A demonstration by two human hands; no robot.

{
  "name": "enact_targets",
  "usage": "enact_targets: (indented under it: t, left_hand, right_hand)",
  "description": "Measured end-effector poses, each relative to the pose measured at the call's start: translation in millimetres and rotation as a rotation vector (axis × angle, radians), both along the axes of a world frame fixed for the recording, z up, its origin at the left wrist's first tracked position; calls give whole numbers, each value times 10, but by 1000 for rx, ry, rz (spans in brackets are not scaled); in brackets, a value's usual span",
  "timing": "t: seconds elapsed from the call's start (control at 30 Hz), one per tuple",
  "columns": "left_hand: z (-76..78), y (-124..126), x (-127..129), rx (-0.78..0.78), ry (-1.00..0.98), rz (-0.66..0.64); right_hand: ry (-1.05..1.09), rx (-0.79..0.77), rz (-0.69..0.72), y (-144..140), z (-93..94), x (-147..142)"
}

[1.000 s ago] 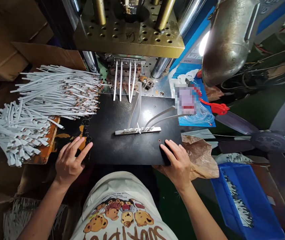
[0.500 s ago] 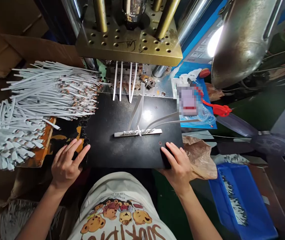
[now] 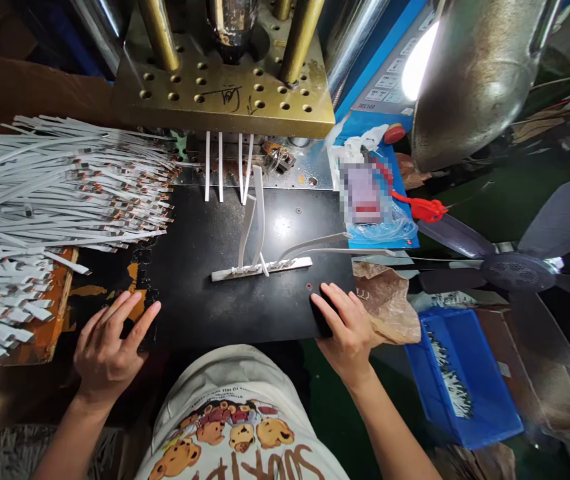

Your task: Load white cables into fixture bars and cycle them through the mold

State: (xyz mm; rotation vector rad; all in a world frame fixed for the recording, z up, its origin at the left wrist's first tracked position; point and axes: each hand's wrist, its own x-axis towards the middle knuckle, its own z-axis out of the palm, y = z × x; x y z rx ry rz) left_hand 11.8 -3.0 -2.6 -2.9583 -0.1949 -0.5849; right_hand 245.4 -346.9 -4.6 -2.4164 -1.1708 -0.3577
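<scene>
Both hands rest open on the black plate — left hand flat, empty; right hand curled over its corner — white strip between.

Brass-coloured perforated press plate looms beyond hands, steel columns rising through it. Metal lamp shade far right, bulb glowing bright. Fan right of hands, blades blurred. Blue bin low right, on dark green floor. Cardboard boxes far left.
</scene>
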Motion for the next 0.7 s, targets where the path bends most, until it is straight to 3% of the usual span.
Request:
enact_targets:
  t: [0.43, 0.53, 0.6, 0.7]
  left_hand:
    - [18, -22, 5, -12, 15, 12]
    - [138, -25, -5, -71, 91, 26]
    - [270, -37, 45, -183, 195, 17]
    - [430, -103, 308, -346, 261, -103]
  right_hand:
    - [5, -30, 12, -13, -24, -9]
    - [25, -56, 41, -72, 55, 30]
    - [114, -129, 136, -111, 168, 107]
    - [314, -134, 278, -45, 328, 297]
